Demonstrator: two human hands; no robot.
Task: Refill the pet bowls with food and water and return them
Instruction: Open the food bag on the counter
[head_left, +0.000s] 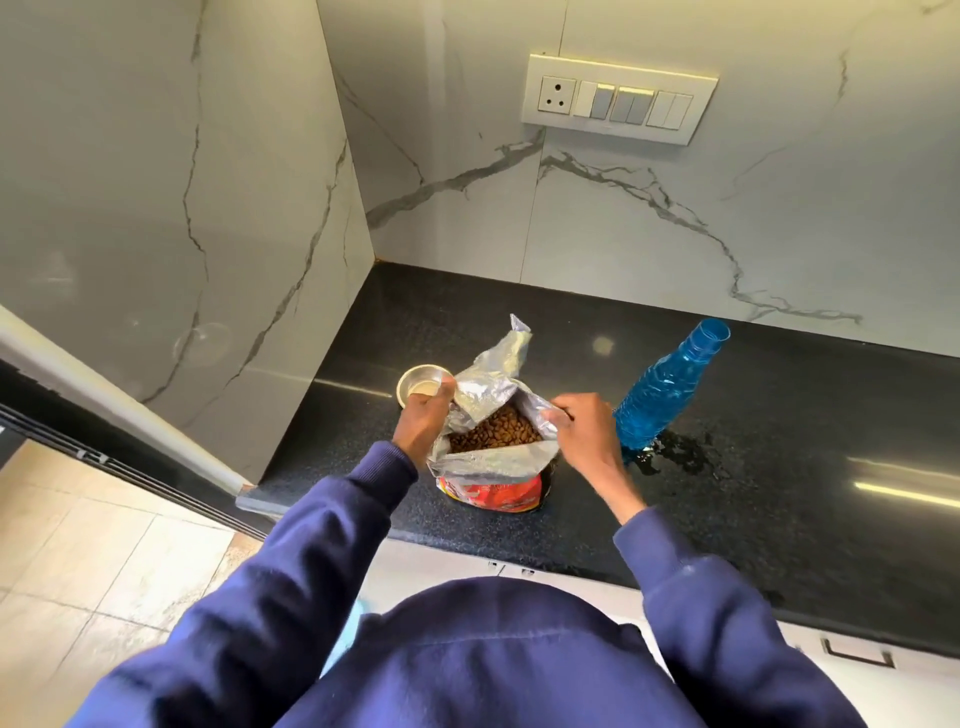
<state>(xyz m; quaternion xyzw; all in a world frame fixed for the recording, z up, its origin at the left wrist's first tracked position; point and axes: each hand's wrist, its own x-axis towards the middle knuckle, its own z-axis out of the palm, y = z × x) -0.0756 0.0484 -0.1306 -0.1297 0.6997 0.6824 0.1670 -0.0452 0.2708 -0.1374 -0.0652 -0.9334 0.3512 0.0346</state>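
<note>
A red pet food bag (493, 493) with a silver lining stands upright on the black countertop (779, 493). Its top is spread wide and brown kibble (493, 434) shows inside. My left hand (421, 423) pinches the bag's left rim. My right hand (582, 428) pinches the right rim. A small steel bowl (418, 387) sits just behind my left hand, partly hidden by it. To the right of the bag stands a blue plastic water bottle (662, 395) with its mouth uncovered.
A puddle of water (685, 457) lies on the counter beside the bottle's base. Marble walls close the counter at the back and left. A switch panel (618, 98) is on the back wall. Tiled floor (78, 561) lies at lower left.
</note>
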